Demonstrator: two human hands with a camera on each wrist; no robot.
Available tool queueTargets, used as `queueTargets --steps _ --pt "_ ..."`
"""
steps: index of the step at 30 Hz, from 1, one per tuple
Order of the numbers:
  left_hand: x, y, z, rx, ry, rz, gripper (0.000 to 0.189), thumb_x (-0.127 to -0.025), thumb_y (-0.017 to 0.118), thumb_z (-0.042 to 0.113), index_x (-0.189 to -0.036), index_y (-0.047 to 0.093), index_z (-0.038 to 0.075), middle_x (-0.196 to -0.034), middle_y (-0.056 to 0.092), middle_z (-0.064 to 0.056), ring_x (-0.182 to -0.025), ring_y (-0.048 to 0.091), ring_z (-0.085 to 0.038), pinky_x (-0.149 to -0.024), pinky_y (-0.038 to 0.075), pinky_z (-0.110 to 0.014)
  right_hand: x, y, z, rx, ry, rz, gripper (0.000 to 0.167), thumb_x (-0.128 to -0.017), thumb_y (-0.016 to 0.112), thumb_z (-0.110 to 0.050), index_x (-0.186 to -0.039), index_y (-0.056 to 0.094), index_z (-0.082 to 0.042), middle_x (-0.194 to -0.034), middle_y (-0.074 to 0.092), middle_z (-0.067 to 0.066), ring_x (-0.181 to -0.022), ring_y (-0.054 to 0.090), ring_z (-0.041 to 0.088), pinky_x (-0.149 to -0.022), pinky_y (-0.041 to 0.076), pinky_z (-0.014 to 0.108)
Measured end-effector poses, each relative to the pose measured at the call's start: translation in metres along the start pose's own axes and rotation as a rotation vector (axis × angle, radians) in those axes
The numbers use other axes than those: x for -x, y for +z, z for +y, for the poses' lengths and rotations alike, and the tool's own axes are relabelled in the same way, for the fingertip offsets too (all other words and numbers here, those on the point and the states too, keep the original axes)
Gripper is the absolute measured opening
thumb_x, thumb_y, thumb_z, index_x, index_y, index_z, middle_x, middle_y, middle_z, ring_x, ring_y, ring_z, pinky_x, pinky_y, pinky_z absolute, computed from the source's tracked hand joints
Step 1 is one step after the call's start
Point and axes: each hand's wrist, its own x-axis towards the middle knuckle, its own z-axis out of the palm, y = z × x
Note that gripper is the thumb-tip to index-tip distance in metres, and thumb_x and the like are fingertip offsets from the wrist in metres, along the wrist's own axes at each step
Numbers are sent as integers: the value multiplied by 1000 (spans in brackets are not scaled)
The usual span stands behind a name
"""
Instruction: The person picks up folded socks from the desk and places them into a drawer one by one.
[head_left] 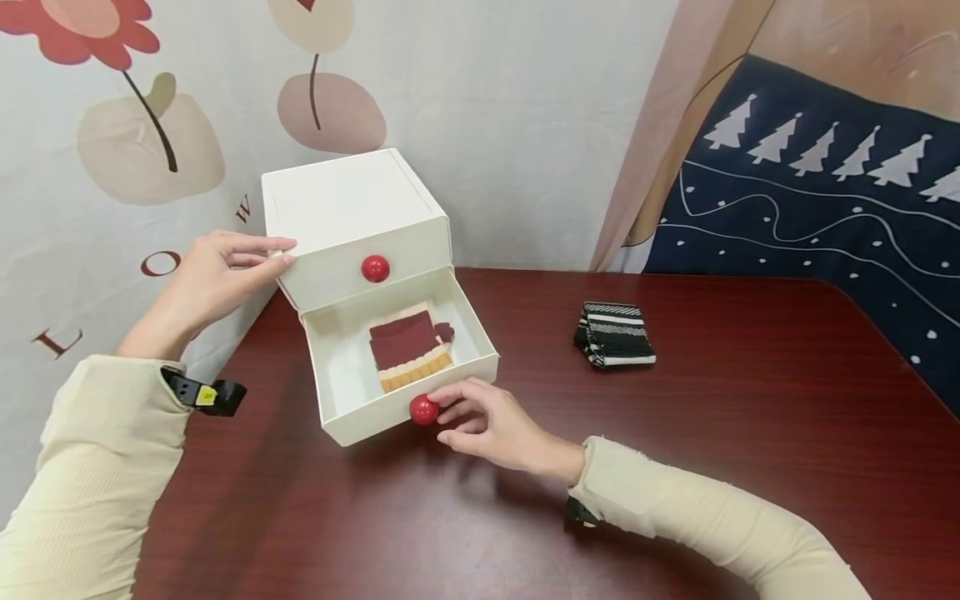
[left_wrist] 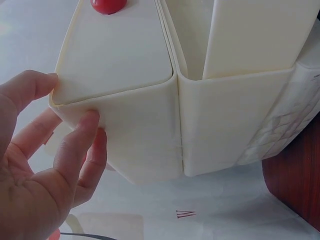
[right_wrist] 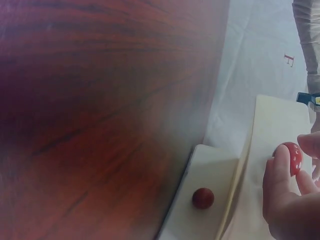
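Note:
A white drawer box (head_left: 345, 200) stands at the back left of the table. Its upper drawer, with a red knob (head_left: 375, 268), is closed. Below it, an open drawer (head_left: 341, 423) holds a folded maroon knitted piece with mustard ribbing (head_left: 408, 343), which looks like a glove. My left hand (head_left: 213, 283) rests its fingers on the box's upper left front corner, touching more than one face. The fingertips of my right hand (head_left: 495, 425) touch the open drawer's red knob (head_left: 423, 409); in the head view the thumb stands apart, below it.
A folded black-and-white striped cloth (head_left: 615, 335) lies right of the box on the dark red table (head_left: 712, 467). A white curtain (head_left: 525, 125) hangs close behind the box. In the right wrist view, another knob (right_wrist: 203, 198) sits on a shaded front nearer the table.

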Motion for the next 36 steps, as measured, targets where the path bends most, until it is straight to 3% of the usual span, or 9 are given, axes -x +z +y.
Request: queueTargets --steps 6,12,19,26,36 --pt "0 1 0 9 5 10 41 -85 58 33 -116 60 6 -121 46 -9 -81 48 10 -65 36 -13 1 10 3 -156 74 31 45 -75 61 12 -118 49 2 -114 50 16 -93 58 31 -76 48 29" --pt "1 1 0 6 -2 10 41 -85 57 33 -117 59 7 -122 43 -10 -82 46 9 -66 35 -15 -2 21 6 -261 80 159 38 -74 62 10 -111 51 6 -105 53 18 -88 58 34 -77 48 31" --pt "1 2 1 15 14 19 40 -85 58 32 -116 60 6 -121 46 -10 -82 47 9 -66 37 -12 -12 31 8 -335 149 268 31 -76 65 3 -104 53 4 -95 56 5 -77 59 12 -73 48 27" --pt "1 2 1 15 25 34 39 -85 58 31 -115 60 4 -120 47 -13 -79 48 10 -65 37 -10 -41 28 0 -360 247 323 28 -77 63 5 -103 55 5 -91 56 9 -72 59 12 -71 48 26" --pt "2 3 2 5 21 25 40 -85 58 32 -115 60 5 -120 45 -11 -81 47 9 -67 37 -11 -98 17 13 -312 249 392 28 -77 65 1 -105 59 1 -91 59 8 -75 58 13 -70 48 24"
